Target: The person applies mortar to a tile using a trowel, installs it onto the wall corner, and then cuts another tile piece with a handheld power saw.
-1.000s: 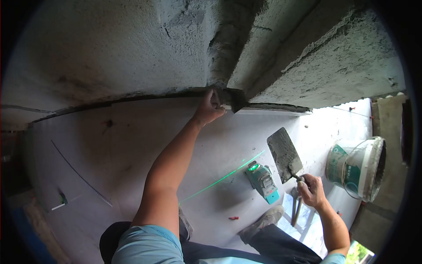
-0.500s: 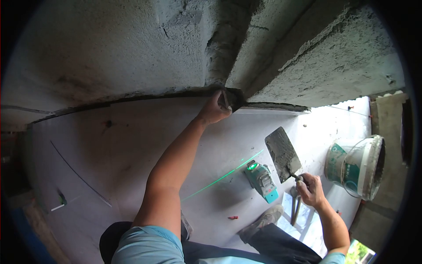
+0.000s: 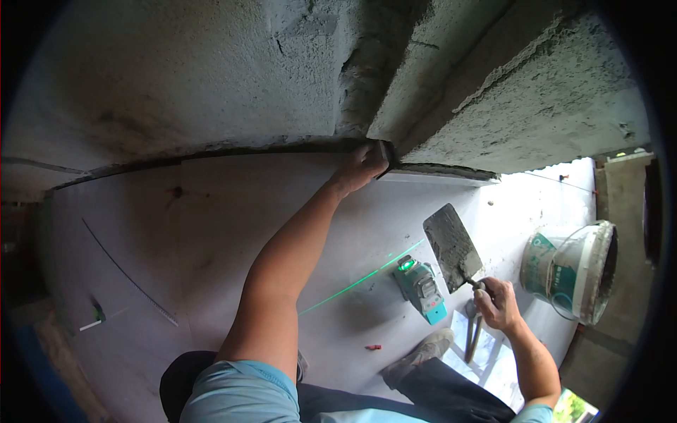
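Observation:
My left hand (image 3: 360, 169) reaches up to the foot of the rough grey wall (image 3: 211, 84), where the corner meets the pale floor sheet. Its fingers close round a small, dark, flat-edged tool (image 3: 385, 152), whose kind I cannot make out, pressed into the corner. My right hand (image 3: 498, 303) grips the handle of a rectangular plastering trowel (image 3: 453, 243). Grey mortar coats the trowel's blade, held out over the floor. Left of the trowel stands a teal and grey laser level (image 3: 421, 289) with its green light on.
A mortar-stained white and green bucket (image 3: 564, 271) lies towards the right. A green laser line (image 3: 360, 280) crosses the pale floor sheet (image 3: 233, 225). A small red piece (image 3: 374, 347) lies near my shoe (image 3: 427, 352). A hammer-like tool (image 3: 474, 335) rests below my right hand.
My left hand has shifted slightly right, deeper into the corner, and its wrist has turned with the tool. My right hand and the trowel have hardly moved.

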Motion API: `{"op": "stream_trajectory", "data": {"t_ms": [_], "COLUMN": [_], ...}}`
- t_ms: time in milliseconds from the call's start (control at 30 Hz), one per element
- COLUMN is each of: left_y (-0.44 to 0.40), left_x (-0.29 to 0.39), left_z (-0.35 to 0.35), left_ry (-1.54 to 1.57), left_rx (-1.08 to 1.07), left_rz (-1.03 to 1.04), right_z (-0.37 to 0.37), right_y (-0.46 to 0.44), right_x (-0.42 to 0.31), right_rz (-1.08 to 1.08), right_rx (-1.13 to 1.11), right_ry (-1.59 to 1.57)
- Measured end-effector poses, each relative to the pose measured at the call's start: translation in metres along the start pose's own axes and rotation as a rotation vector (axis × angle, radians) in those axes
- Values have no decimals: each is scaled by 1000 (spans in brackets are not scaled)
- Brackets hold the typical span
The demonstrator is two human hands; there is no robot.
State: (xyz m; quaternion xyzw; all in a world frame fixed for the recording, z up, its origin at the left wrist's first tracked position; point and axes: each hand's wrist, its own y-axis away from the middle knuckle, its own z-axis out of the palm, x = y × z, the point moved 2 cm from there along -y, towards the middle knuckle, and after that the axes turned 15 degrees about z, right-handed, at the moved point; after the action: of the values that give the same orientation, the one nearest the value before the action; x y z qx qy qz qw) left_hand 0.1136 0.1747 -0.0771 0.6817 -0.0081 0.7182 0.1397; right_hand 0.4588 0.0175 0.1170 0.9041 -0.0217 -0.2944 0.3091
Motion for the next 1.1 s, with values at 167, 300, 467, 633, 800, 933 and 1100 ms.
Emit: {"op": "stream_trajectory", "data": {"t_ms": [167,300,467,633,800,933,1100], "left_y": [-5,-7,-8,-8,-9,-10,-13], "left_x": [-12,-17,-26,-21,-20,-20,-18], "left_z": [-1,1,2,1,-1,-2,-4], "left_ry": [84,172,202,215,207,183,132], "left_rx": [48,39,57,40,27,25,0], "left_rz": [4,30,46,41,26,5,-8], "right_z": [0,1,-2,-1,-1,2,2], "right_y": [-2,-7,-10,-15,-18,-20,-22], "right_x": [0,-2,-5,2,8,13,9], "right_rz": [11,-13,10,-12,6,37,93], "right_rx": [-15,-15,-27,-6,-14,-22,-43], "right_ry": [8,19,7,-6,-1,-36,-56]}}
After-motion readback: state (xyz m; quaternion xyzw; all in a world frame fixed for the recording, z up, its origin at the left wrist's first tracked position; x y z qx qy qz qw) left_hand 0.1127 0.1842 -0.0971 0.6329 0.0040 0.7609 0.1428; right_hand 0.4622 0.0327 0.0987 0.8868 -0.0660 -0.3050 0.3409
